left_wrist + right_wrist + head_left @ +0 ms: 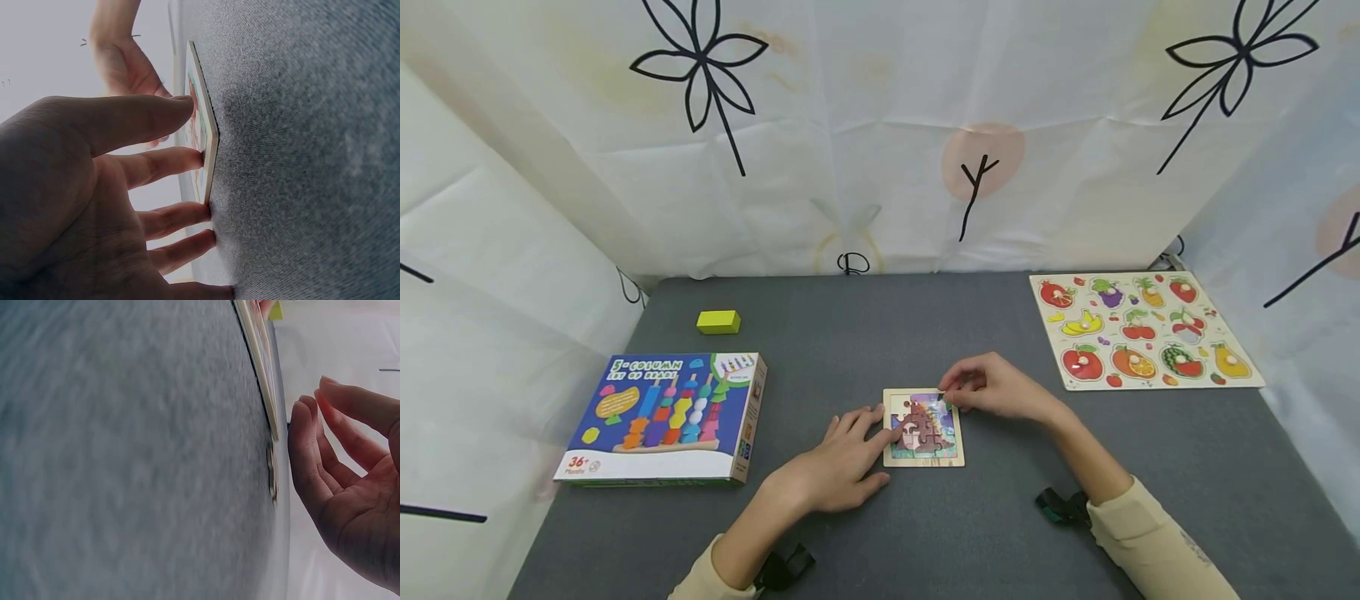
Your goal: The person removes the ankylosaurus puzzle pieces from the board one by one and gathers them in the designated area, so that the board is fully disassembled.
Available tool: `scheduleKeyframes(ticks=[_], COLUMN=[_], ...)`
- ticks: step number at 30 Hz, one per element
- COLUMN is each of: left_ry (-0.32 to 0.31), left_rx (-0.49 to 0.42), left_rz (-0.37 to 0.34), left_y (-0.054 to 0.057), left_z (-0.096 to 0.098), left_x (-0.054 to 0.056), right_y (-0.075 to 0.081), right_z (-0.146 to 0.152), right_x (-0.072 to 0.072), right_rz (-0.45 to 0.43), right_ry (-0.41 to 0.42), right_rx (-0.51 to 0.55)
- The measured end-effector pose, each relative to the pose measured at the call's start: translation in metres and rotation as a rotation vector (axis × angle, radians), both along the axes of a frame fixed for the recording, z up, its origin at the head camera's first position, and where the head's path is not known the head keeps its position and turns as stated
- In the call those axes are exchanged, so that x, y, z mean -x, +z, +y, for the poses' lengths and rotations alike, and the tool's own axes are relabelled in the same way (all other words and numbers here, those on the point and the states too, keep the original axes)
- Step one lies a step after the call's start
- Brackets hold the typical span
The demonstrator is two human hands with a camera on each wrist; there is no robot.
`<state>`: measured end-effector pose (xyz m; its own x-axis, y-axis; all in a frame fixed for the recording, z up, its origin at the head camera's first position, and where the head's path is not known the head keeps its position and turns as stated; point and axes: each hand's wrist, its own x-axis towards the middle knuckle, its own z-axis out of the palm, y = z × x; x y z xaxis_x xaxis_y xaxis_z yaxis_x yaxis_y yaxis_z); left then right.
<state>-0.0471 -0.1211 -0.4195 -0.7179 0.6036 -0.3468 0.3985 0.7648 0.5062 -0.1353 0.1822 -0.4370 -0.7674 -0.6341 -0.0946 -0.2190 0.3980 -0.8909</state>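
Observation:
A small square jigsaw puzzle (917,429) with a reddish-brown animal picture and a pale wooden frame lies flat on the table. My left hand (842,467) rests at its left side, fingers spread, with the thumb and some fingertips touching the frame and picture. At the upper right corner, my right hand (992,387) has thumb and curled fingers together over a small greenish puzzle piece (948,399), mostly covered by the fingertips. In the right wrist view, a loose puzzle piece (272,475) lies on the table beside the frame, under the right hand (356,481).
A boxed bead toy (662,421) stands to the left, with a yellow block (718,322) behind it. A fruit puzzle board (1138,333) lies at the back right. Printed white cloth (880,167) walls in the grey table (850,333).

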Motion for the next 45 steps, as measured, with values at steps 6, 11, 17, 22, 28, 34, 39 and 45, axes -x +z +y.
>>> scheduleKeyframes(ticks=[6,11,17,22,28,34,39,45], left_ry=[0.008,0.008,0.007,0.007,0.005,0.000,-0.006,-0.007], left_rx=[0.008,0.016,0.011,0.012,0.010,0.003,0.001,-0.002], left_rz=[-0.006,-0.003,-0.002,-0.002,0.001,0.000,0.000,0.005], left_y=[-0.001,-0.002,-0.002,-0.002,-0.002,-0.002,-0.002,-0.003], left_z=[0.000,0.001,0.001,0.001,0.001,0.000,0.000,-0.001], left_x=[0.000,0.000,0.000,-0.001,-0.001,0.000,0.000,0.000], right_y=[0.000,-0.004,-0.003,-0.003,-0.002,-0.002,-0.002,-0.002], right_z=[-0.014,-0.026,-0.037,-0.043,-0.049,-0.053,-0.056,-0.057], right_x=[0.000,0.000,0.000,0.002,0.004,0.005,0.005,0.004], right_rz=[0.010,0.019,0.027,0.019,0.048,0.072,0.089,0.096], right_ry=[0.035,0.064,0.086,0.084,0.091,0.090,0.089,0.087], right_rx=[-0.014,-0.009,-0.014,-0.050,-0.108,-0.158,-0.184,-0.196])
